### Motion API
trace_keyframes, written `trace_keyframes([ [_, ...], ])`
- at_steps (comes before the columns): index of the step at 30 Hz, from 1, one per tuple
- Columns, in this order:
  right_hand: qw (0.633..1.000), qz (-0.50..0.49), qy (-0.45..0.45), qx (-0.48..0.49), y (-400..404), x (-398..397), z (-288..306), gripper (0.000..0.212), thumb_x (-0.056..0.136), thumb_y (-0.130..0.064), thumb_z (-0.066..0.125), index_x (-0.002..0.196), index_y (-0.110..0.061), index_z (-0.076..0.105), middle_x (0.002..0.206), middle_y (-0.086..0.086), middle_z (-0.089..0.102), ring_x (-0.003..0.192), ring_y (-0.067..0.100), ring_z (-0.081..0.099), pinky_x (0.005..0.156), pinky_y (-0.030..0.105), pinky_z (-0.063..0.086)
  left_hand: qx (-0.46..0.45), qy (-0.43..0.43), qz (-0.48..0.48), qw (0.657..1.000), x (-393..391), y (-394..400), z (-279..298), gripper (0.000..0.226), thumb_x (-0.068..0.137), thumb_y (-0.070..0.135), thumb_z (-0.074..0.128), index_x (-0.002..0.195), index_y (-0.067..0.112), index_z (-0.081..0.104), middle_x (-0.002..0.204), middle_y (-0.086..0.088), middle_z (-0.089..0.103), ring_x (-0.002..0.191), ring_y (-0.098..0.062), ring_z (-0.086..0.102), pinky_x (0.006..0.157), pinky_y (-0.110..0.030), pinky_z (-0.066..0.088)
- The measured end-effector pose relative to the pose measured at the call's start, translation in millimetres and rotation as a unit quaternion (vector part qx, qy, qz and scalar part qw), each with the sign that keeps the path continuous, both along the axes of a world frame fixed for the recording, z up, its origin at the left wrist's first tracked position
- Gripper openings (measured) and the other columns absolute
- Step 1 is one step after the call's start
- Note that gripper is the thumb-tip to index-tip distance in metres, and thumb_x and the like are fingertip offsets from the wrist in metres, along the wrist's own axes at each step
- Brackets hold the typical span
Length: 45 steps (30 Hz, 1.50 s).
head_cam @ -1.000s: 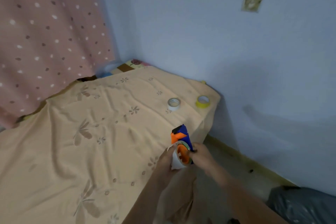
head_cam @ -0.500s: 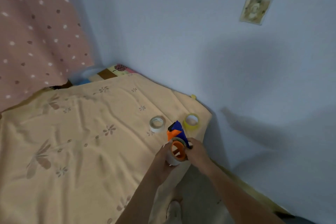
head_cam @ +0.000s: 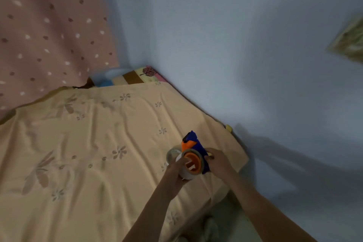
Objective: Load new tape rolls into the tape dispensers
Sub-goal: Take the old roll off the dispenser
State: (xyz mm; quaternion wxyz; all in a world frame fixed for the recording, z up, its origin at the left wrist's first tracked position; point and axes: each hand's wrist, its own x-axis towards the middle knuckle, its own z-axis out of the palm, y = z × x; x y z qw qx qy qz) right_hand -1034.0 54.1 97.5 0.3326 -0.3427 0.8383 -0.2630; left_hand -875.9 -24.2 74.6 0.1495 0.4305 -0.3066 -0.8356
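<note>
While both hands meet over the near right corner of the bed, the left hand [head_cam: 176, 169] curls around a white tape roll [head_cam: 183, 172], its fingers closed on the roll's left side. Seated in that roll's middle is the orange round hub [head_cam: 191, 160] of a blue and orange plastic tape dispenser [head_cam: 193, 143], whose blue body rises up and away from the hands. The right hand [head_cam: 219, 160] grips the dispenser from the right, fingers pressed together on its blue side plate. The frame is blurred, so exactly how far the roll sits on the hub cannot be told.

Just behind the left hand, partly hidden by it, a second pale tape roll [head_cam: 172, 153] lies flat on the peach bed sheet with faded flower print [head_cam: 88, 153]. The sheet is wrinkled and drapes over the bed's right edge. At the far end of the bed a patchwork cushion of brown, yellow and pink squares [head_cam: 137, 75] shows beyond the sheet. To the far left hangs a dusty pink curtain with white and dark spots [head_cam: 49, 25]. A pale blue wall [head_cam: 216, 45] runs along the bed's right side, and a small yellowish plate [head_cam: 349, 43] is fixed to it at the right edge.
</note>
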Motion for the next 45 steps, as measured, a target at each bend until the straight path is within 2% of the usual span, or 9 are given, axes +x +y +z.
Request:
trace_keyframes([
  [5, 0.996, 0.08, 0.0, -0.043, -49.1, -52.4, 2.1, 0.028, 0.1, -0.009, 0.045, 0.117, -0.018, 0.065, 0.106, 0.001, 0.071, 0.098, 0.022, 0.065, 0.075, 0.025, 0.048, -0.035, 0.016, 0.038, 0.999, -33.4, -26.7, 5.2, 0.045, 0.085, 0.023, 0.07, 0.128, 0.017, 0.061, 0.126, -0.018, 0.067, 0.115, -0.035, 0.064, 0.091, -0.052, 0.056],
  [8, 0.995, 0.086, -0.006, -0.056, -76.2, -74.1, 9.1, 0.034, 0.101, -0.012, 0.049, 0.134, -0.011, 0.057, 0.125, 0.009, 0.065, 0.113, 0.027, 0.062, 0.096, 0.04, 0.051, -0.046, 0.042, 0.065, 0.996, -50.7, -36.3, 14.8, 0.026, 0.084, 0.019, 0.065, 0.11, 0.018, 0.071, 0.104, -0.012, 0.073, 0.098, -0.03, 0.067, 0.08, -0.045, 0.058],
  [11, 0.989, 0.073, 0.045, -0.125, -100.7, -79.3, 20.4, 0.043, 0.096, -0.018, 0.061, 0.136, -0.01, 0.05, 0.129, 0.013, 0.054, 0.115, 0.027, 0.057, 0.095, 0.038, 0.049, -0.106, 0.021, 0.117, 0.987, -61.9, -45.2, 24.0, 0.023, 0.077, 0.022, 0.068, 0.099, 0.018, 0.074, 0.094, -0.011, 0.072, 0.09, -0.027, 0.067, 0.069, -0.036, 0.058],
  [18, 0.949, 0.298, -0.088, -0.05, -118.5, -43.6, 25.0, 0.093, 0.066, -0.058, 0.078, 0.145, -0.032, 0.036, 0.133, -0.001, 0.051, 0.121, 0.017, 0.055, 0.1, 0.037, 0.052, -0.053, 0.009, 0.176, 0.983, -62.5, -59.1, 29.4, 0.05, 0.1, 0.031, 0.057, 0.135, -0.004, 0.052, 0.128, -0.032, 0.06, 0.109, -0.031, 0.064, 0.089, -0.043, 0.055],
  [24, 0.945, 0.298, -0.123, -0.054, -125.4, -39.2, 10.9, 0.077, 0.062, -0.039, 0.084, 0.128, -0.04, 0.044, 0.124, -0.014, 0.053, 0.114, 0.01, 0.056, 0.097, 0.038, 0.054, 0.037, 0.011, 0.172, 0.984, -42.2, -69.6, 10.4, 0.042, 0.097, 0.037, 0.05, 0.086, 0.015, 0.083, 0.093, -0.011, 0.079, 0.082, -0.023, 0.077, 0.07, -0.035, 0.062],
  [28, 0.935, 0.317, -0.149, -0.053, -126.0, -40.0, 10.8, 0.079, 0.063, -0.034, 0.087, 0.128, -0.043, 0.043, 0.129, -0.015, 0.049, 0.118, 0.008, 0.053, 0.095, 0.035, 0.056, 0.036, -0.022, 0.151, 0.988, -27.8, -76.5, 7.9, 0.043, 0.091, 0.038, 0.058, 0.117, 0.008, 0.074, 0.119, -0.021, 0.072, 0.105, -0.034, 0.068, 0.084, -0.046, 0.058],
  [33, 0.932, 0.327, -0.149, -0.044, -129.3, -41.5, 16.7, 0.08, 0.061, -0.031, 0.087, 0.127, -0.049, 0.043, 0.13, -0.017, 0.047, 0.119, 0.01, 0.052, 0.092, 0.034, 0.058, 0.028, -0.028, 0.153, 0.987, -24.2, -87.6, 8.7, 0.043, 0.09, 0.041, 0.069, 0.118, 0.009, 0.073, 0.109, -0.015, 0.074, 0.087, -0.026, 0.073, 0.062, -0.033, 0.059],
  [40, 0.932, 0.328, -0.152, -0.037, -141.4, -46.5, 24.9, 0.078, 0.062, -0.03, 0.086, 0.124, -0.052, 0.044, 0.13, -0.015, 0.044, 0.117, 0.012, 0.051, 0.088, 0.035, 0.059, 0.033, -0.028, 0.187, 0.981, -24.3, -100.4, 3.5, 0.052, 0.1, 0.042, 0.056, 0.138, 0.006, 0.058, 0.139, -0.026, 0.059, 0.13, -0.043, 0.055, 0.109, -0.06, 0.044],
  [45, 0.961, 0.186, -0.196, -0.068, -152.3, -66.6, 24.0, 0.069, 0.06, -0.046, 0.083, 0.118, -0.049, 0.047, 0.126, -0.01, 0.051, 0.107, 0.008, 0.057, 0.073, 0.026, 0.057, 0.018, -0.063, 0.256, 0.964, -13.4, -96.3, -4.5, 0.041, 0.103, 0.038, 0.054, 0.132, 0.01, 0.054, 0.116, -0.014, 0.067, 0.102, -0.033, 0.067, 0.078, -0.046, 0.058],
])
